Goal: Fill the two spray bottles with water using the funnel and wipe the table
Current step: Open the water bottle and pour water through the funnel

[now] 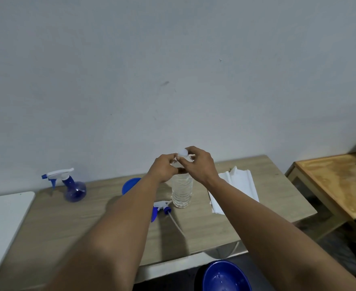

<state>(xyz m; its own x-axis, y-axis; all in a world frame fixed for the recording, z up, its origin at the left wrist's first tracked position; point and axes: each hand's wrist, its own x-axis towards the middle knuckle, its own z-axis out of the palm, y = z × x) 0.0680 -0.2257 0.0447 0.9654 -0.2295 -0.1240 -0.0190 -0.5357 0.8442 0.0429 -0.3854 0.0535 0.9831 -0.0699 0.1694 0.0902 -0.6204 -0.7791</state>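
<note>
A clear water bottle [182, 192] stands upright at the middle of the beige table [89, 223]. My left hand [164, 169] grips its neck. My right hand [198, 162] pinches the white cap [183, 152] at its top. A blue spray bottle [73, 186] with a white trigger head stands at the back left. A loose spray head [161, 207] with its dip tube lies on the table in front of the water bottle. Behind my left forearm shows part of a blue funnel [131, 184]. Folded white paper towels [235, 185] lie to the right. A second spray bottle body is hidden.
A blue bowl [225, 277] sits below the table's near edge. A wooden side table [338, 185] stands to the right. A white surface [3, 223] adjoins the table on the left. A grey wall runs right behind the table.
</note>
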